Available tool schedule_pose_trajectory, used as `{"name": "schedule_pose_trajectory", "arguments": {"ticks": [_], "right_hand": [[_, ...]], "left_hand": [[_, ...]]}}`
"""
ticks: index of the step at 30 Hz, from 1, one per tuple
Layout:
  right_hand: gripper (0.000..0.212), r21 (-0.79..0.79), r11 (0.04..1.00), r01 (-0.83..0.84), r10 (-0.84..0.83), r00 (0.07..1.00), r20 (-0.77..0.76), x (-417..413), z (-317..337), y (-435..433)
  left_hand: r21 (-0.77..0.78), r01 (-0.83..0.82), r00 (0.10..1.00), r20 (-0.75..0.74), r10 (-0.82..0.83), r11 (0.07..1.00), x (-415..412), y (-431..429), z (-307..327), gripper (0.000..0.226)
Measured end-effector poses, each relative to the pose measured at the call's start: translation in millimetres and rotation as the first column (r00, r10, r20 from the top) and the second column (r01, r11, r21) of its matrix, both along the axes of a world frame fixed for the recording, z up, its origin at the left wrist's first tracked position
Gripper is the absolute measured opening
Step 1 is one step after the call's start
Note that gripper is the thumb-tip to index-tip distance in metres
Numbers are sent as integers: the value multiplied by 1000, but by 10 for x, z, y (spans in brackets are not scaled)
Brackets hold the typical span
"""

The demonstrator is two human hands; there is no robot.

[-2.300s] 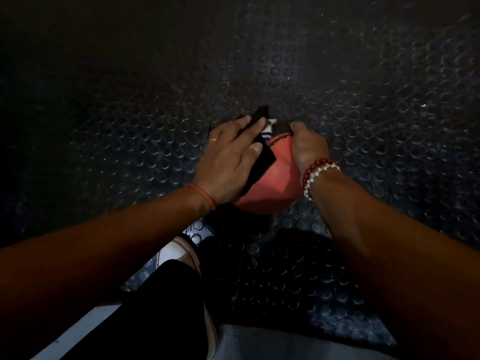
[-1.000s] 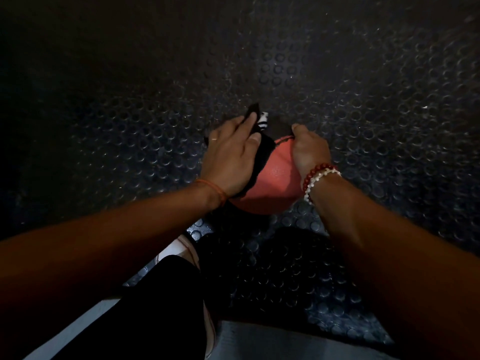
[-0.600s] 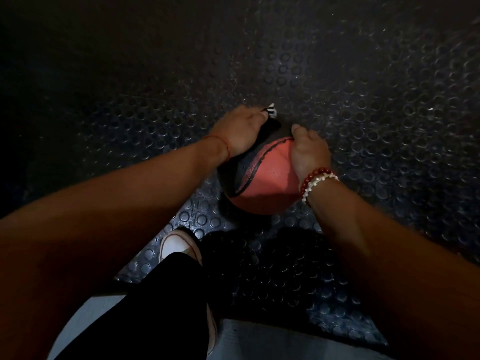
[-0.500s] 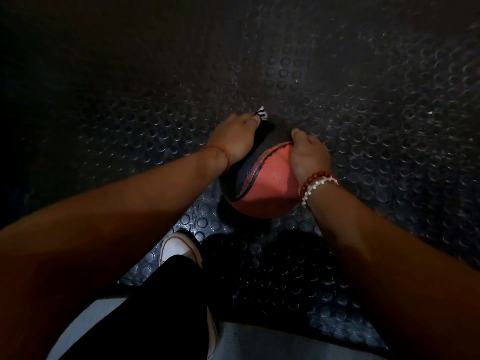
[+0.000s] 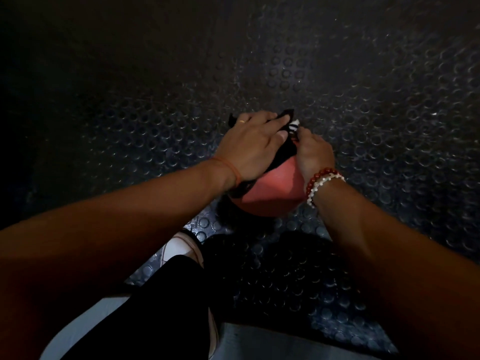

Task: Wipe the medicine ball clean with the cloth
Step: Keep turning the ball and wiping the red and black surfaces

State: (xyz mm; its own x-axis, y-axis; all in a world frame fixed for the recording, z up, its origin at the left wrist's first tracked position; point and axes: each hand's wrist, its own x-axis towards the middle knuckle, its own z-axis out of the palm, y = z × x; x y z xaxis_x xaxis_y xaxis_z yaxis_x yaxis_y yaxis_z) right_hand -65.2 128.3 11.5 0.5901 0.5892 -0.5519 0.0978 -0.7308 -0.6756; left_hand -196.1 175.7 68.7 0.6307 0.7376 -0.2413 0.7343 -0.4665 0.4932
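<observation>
Matt ball (image 5: 270, 193) – soft cloth (image 5: 281, 154) – studded rubber floor (image 5: 363, 113).

Floor: dark blue-black rubber mat w/ raised round studs (image 5: 363, 105), fills nearly the whole view. Light is dim overall. Studs catch faint glints from 12 to 3 o'clock and fade to near-black at 9–11 o'clock, where the texture can't be made out. Heavy dark shadow patch (image 5: 272, 258) lies on the mat approx. 6 o'clock of centre. Along the bottom edge, 5–7 o'clock, a smooth pale grey flat surface (image 5: 272, 344), poss. bare concrete, meets the mat's edge.
</observation>
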Motion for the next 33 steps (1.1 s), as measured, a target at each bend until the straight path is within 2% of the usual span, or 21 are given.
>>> {"name": "schedule_pose_trajectory", "arguments": {"ticks": [3,6,8,10,12,14,16,19,22,25,27,29,33], "right_hand": [[47,7,1000,3,-3,1000,24,-1,-10,-21],[45,-43,995,-93,96,992,84,13,-33,-67],[44,-49,994,-96,100,990,96,35,-44,-81],[44,-38,995,-88,92,991,99,44,-37,-84],[45,-20,998,-62,63,994,86,43,-36,-83],[48,-6,999,-48,48,996,81,18,-36,-83],[52,32,999,2,-4,999,42,-14,-23,-98],[51,65,998,-1,-1,999,35,-58,-9,-127],[50,-11,997,-80,81,989,123,-53,-30,-112],[50,-39,994,-101,105,986,131,-40,-11,-84],[46,-60,986,-154,161,977,140,-26,0,-86],[43,-70,983,-168,176,976,129,-4,1,-89],[42,-55,991,-125,130,987,95,28,-12,-87]], "left_hand": [[-242,-169,986,-28,167,955,29,235,-50,42],[-457,-399,898,-20,439,795,-92,305,-168,41],[-475,-504,829,-30,559,721,-191,154,-235,44],[-417,-561,776,37,630,715,-261,-57,-282,48],[-306,-531,809,94,581,790,-263,-243,-221,46],[-113,-364,919,119,376,925,-231,-299,-134,47],[23,-157,984,86,154,987,-163,-243,-40,47],[5,-1,1000,-1,1,1000,-49,-44,29,46],[-124,-9,996,-86,-2,992,63,147,67,45],[-275,-151,987,-96,129,949,60,284,34,43],[-309,-230,973,-98,210,923,35,262,35,44],[-256,-257,966,-109,236,932,-6,117,40,45],[-74,-225,974,-19,224,972,-116,-219,-28,49]]}}
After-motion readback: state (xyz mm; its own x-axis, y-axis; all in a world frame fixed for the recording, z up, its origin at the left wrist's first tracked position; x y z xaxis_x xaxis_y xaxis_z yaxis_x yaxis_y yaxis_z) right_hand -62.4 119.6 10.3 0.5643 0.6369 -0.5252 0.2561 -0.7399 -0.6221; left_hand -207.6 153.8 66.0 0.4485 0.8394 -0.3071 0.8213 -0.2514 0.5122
